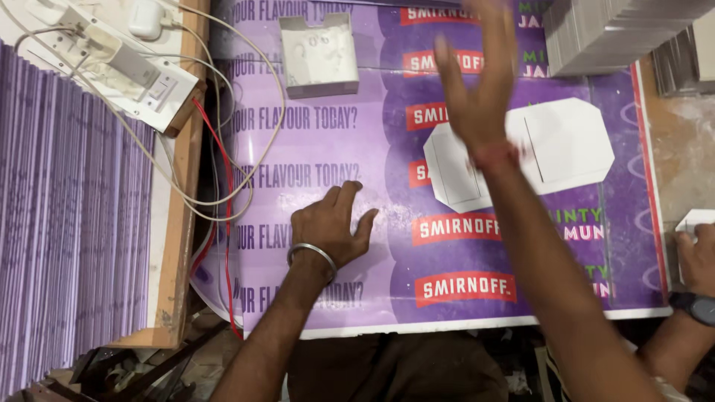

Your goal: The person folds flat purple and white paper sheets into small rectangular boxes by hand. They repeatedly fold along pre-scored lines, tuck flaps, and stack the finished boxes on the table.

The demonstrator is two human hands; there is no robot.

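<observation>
White die-cut card blank (555,149) lies flat on the purple printed sheet (313,141) covering the desk, beneath the raised right hand. Nearest, left hand (328,223), steel bangle at wrist, presses flat on the sheet, grip released, holding nothing. Another person's hand (698,257) with a watch rests at the desk's right edge. Right hand (477,82) is lifted, fingers spread, empty, blurred. Farther: small white tray (319,56), grey card stack (611,33). Risk: a sweeping hand could knock the blank askew
</observation>
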